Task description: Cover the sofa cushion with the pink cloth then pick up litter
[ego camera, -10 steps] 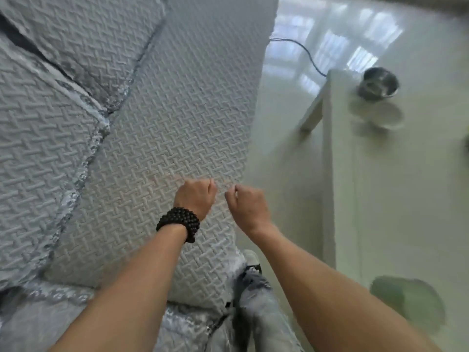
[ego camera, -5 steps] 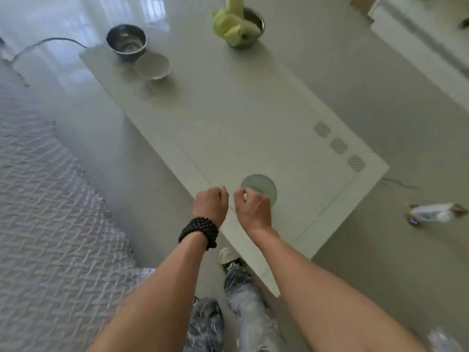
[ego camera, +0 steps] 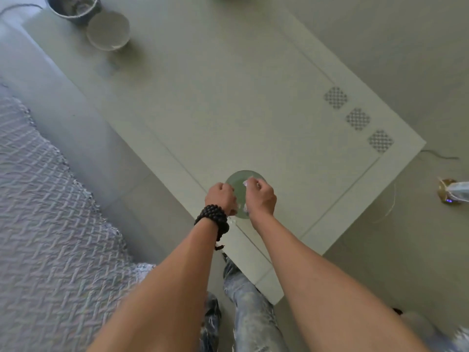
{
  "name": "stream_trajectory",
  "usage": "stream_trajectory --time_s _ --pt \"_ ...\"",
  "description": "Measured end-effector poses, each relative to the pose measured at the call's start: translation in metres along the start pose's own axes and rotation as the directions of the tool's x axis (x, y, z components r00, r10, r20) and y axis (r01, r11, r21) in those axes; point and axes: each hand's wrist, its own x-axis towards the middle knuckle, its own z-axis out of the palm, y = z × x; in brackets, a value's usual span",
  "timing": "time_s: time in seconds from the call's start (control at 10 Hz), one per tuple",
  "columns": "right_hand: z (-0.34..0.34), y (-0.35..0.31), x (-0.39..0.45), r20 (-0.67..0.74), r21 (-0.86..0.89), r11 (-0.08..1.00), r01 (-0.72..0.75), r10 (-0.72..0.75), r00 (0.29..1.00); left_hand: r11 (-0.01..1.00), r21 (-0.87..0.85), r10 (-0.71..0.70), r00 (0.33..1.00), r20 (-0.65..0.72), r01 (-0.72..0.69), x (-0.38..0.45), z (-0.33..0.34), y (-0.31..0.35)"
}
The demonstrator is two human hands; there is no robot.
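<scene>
At the bottom of the frame your two forearms reach up past your jeans-clad legs (ego camera: 251, 308), with the quilted sofa cover (ego camera: 50, 224) filling the lower left. No pink cloth shows anywhere here. Just below centre, your left hand (ego camera: 220, 198), beaded bracelet (ego camera: 212, 219) at the wrist, is curled into a fist; whether it grips anything I cannot tell. Your right hand (ego camera: 261, 198) is pinched closed on small pale scraps of litter (ego camera: 246, 183), held right over the round green dish (ego camera: 241, 186) on the white coffee table (ego camera: 228, 102). This looks like the litter step: you likely need to drop the scraps into the dish, so loosen your fingers directly above it. Farther off, at the upper left, a white bowl (ego camera: 107, 30) sits beside a metal pot (ego camera: 73, 7).
</scene>
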Motion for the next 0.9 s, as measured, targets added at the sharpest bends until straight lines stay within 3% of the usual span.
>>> stream_trajectory --time_s 0.3,0.4,0.5,0.6,0.7,0.8,0.9 --pt "-0.005 0.002 0.016 0.072 -0.021 0.991 -0.133 0.134 0.988 0.961 -0.194 -0.168 0.975 0.144 0.195 -0.004 0.005 0.022" --pt "-0.008 0.001 0.017 -0.002 -0.065 0.994 -0.090 0.090 0.996 0.988 -0.129 -0.084 0.996 0.039 0.089 -0.001 0.004 0.023" --pt "-0.016 0.007 0.013 -0.098 -0.097 0.995 0.032 -0.041 0.994 0.976 -0.218 -0.044 0.984 -0.174 0.005 0.001 -0.001 0.011" --pt "-0.025 0.030 0.001 -0.044 -0.219 0.938 0.270 -0.286 0.957 0.998 -0.064 -0.026 0.959 -0.282 0.008 0.005 -0.005 -0.018" --pt "-0.033 0.064 -0.013 0.123 -0.395 0.841 0.369 -0.350 0.929 0.993 0.103 -0.035 0.962 -0.270 0.064 0.006 0.000 -0.054" --pt "-0.031 0.105 -0.017 0.309 -0.506 0.721 0.474 -0.361 0.880 0.969 0.222 -0.068 0.981 -0.181 0.108 0.016 0.013 -0.094" --pt "-0.013 0.139 -0.007 0.384 -0.485 0.754 0.443 -0.271 0.883 0.952 0.290 -0.060 0.990 -0.131 0.096 0.038 0.029 -0.127"
